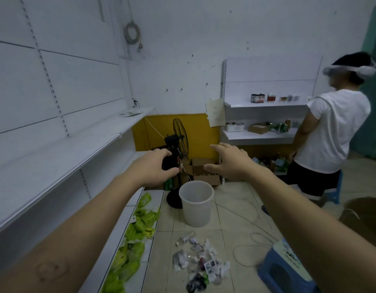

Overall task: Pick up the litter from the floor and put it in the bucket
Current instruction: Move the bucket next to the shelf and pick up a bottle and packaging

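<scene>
A translucent white bucket (196, 203) stands upright on the tiled floor, nothing visible inside. Nearer me, a scatter of crumpled wrappers and paper scraps, the litter (201, 262), lies on the tiles. Both my arms are stretched forward at about chest height, above and beyond the bucket. My left hand (152, 169) is open with fingers spread and holds nothing. My right hand (230, 161) is also open and holds nothing. Neither hand touches the bucket or the litter.
White shelving (62, 157) runs along the left, its lowest shelf strewn with green packets (138, 233). A black floor fan (178, 144) and cardboard boxes (204, 170) stand behind the bucket. A blue stool (284, 269) is at lower right. Another person (328, 132) stands at the right shelves. Cable loops lie on the floor.
</scene>
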The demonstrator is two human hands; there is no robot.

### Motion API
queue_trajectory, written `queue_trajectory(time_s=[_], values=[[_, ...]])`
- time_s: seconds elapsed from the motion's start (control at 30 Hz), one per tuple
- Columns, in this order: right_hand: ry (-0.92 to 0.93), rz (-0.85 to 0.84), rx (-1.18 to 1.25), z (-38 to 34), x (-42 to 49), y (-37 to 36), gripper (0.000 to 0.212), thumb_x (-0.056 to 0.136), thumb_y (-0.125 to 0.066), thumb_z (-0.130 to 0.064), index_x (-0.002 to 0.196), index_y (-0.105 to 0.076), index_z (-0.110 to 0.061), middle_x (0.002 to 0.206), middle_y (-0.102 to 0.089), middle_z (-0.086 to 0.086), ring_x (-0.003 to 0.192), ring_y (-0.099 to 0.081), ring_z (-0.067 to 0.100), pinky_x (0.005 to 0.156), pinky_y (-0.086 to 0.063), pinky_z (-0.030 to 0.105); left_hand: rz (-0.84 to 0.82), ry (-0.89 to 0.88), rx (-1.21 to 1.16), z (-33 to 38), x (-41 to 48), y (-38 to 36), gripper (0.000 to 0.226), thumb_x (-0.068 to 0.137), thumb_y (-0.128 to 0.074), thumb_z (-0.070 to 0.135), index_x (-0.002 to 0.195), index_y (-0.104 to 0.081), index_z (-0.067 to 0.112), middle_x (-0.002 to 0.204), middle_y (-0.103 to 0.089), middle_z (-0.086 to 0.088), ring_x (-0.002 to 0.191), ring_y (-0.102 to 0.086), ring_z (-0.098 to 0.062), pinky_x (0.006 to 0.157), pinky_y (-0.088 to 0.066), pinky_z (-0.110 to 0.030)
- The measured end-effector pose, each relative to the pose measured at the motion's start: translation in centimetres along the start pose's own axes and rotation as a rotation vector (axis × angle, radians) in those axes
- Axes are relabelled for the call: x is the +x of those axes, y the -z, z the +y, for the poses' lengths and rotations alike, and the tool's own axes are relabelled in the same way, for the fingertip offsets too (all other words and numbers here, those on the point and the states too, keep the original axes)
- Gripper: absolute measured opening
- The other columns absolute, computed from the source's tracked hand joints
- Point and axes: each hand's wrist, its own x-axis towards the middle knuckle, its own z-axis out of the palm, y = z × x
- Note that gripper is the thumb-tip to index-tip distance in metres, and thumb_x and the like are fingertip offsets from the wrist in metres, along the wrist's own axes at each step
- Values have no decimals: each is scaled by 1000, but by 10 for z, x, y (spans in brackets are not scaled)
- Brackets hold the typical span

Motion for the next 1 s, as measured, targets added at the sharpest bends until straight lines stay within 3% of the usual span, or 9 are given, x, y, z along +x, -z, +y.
queue_trajectory(time_s=[0.3, 0.7, 1.0], values=[[-23, -59, 0, 35, 93, -42, 84, 77, -54, -68, 146, -24, -31, 156, -25, 4, 141, -26, 30, 112, -23, 58, -49, 31, -18, -38, 84, -51, 66, 83, -56, 57, 138, -39, 23, 143, -46, -2, 129, -44, -20, 101, -43, -43], [-76, -55, -34, 52, 271, -96, 84, 76, -53, -70, 145, -24, -32, 154, -29, 2, 138, -32, 29, 108, -31, 58, -53, 19, -128, -142, 255, -94, 66, 85, -57, 54, 139, -39, 21, 142, -46, -5, 127, -45, -22, 100, -44, -42], [-99, -116, -67, 93, 351, -131, 80, 79, -55, -64, 145, -26, -30, 153, -30, 4, 136, -35, 29, 107, -34, 57, -80, 5, -192, -159, 345, -146, 68, 83, -58, 56, 140, -38, 24, 140, -48, -3, 126, -45, -21, 99, -45, -43]])
